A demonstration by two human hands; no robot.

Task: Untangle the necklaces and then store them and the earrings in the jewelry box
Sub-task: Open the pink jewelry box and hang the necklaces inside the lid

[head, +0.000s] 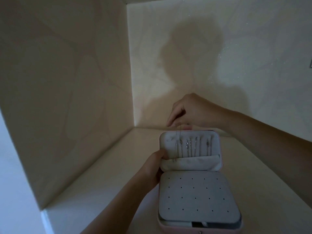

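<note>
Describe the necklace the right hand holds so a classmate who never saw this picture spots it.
Find the open pink jewelry box on the pale shelf, then its upright lid, where silver chains hang side by side. The necklace is the leftmost: it alone runs up over the lid's top to the fingers of the right hand.

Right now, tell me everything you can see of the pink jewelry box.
The pink rectangular jewelry box with rounded corners stands open on a pale shelf. Its upright lid is lined in pale fabric, with thin silver necklace chains hanging in a row above a slack pocket. The base holds a grey pad dotted with small holes. The left hand grips the lid's left edge, thumb inside; the right hand pinches a chain at its top edge.
</note>
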